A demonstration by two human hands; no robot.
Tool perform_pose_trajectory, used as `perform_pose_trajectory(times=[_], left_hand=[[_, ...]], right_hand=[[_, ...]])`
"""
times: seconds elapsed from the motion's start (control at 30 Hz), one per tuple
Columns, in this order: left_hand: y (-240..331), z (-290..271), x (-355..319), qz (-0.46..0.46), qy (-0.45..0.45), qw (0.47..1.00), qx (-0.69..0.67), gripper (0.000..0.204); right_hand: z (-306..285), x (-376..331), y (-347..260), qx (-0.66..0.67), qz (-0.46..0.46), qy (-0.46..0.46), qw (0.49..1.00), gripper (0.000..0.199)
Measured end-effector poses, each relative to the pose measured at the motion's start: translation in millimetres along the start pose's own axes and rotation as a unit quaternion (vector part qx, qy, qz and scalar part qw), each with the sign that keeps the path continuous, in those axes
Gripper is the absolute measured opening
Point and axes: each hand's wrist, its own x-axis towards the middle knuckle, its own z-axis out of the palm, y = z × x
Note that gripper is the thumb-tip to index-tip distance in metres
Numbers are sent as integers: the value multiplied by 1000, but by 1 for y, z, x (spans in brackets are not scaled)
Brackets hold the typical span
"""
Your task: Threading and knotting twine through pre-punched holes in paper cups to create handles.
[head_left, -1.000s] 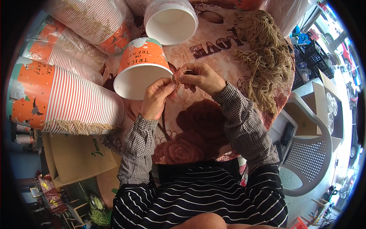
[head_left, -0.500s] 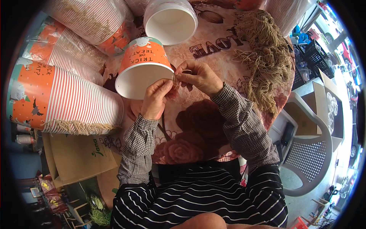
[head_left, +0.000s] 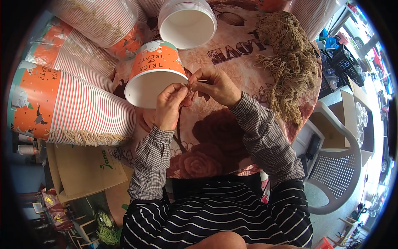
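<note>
An orange paper bucket with a white inside lies on its side on the bench, its open mouth turned toward the person. At the right edge of that mouth, a short piece of tan twine sits between the two hands, touching the rim.

The left hand comes up from below the rim; its grip is narrow, thumb and forefinger pinched on the twine right at the bucket's edge. The right hand meets it from the right, its grip equally narrow, fingertips closed on the same bit of twine. The two hands touch each other at the fingertips, so the bucket's rim lies just left of the pinch and the rest of the bucket lies further up and left. Neither hand wraps the bucket wall itself.

Behind the bucket, a white bucket stack lies with its mouth open toward the camera. To the left, a long stack of striped orange buckets lies on its side, with twine ends hanging from its rims, and more wrapped stacks lie above it. To the right of the hands, well apart, a loose heap of tan twine pieces rests on the rose-printed bench cover. A brown paper bag lies beneath the bench's left edge, and a grey plastic chair stands at the right.
</note>
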Motion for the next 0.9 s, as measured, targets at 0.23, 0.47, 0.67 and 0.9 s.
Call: perform_pose_trajectory(times=[0.23, 0.47, 0.67, 0.9], left_hand=[[2, 4, -2, 0, -4, 1000, -1, 10], [0, 5, 0, 10, 26, 1000, -8, 13], [-2, 4, -1, 31, 14, 998, 45, 15], [0, -1, 0, -1, -10, 1000, -6, 14]], right_hand=[[3, 0, 0, -8, 1, 4, 1000, 6], [5, 0, 2, -26, 2, 35, 999, 8], [5, 0, 2, -66, 12, 48, 997, 10], [4, -1, -1, -76, 13, 29, 997, 10]])
